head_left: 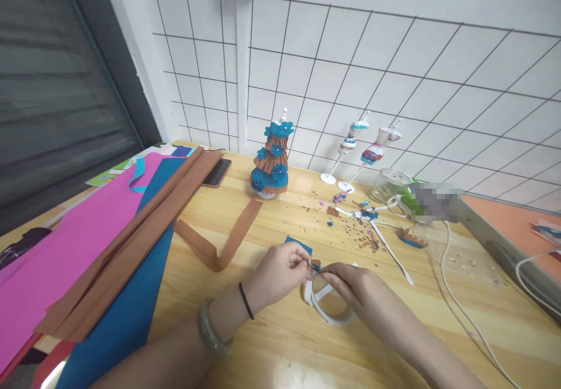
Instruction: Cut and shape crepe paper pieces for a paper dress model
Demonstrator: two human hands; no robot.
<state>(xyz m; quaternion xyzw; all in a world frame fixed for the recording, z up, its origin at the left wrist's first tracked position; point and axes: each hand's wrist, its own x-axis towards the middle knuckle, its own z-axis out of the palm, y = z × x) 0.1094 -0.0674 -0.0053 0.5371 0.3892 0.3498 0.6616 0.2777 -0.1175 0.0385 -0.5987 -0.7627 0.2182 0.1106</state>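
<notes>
My left hand is closed in a pinch at the middle of the table. Its fingertips meet those of my right hand, also pinching. Between them shows a small blue and brown piece of paper, partly hidden by my fingers. Under my hands lies a roll of white tape with a loose white strip. A blue paper piece lies just behind my left hand. Farther off, a brown paper strip is bent in a V on the wooden table.
Brown folded paper, blue paper and pink paper cover the left. A dress form in blue and brown paper stands behind, near two smaller forms. Paper scraps, a glass jar and a white cable lie right.
</notes>
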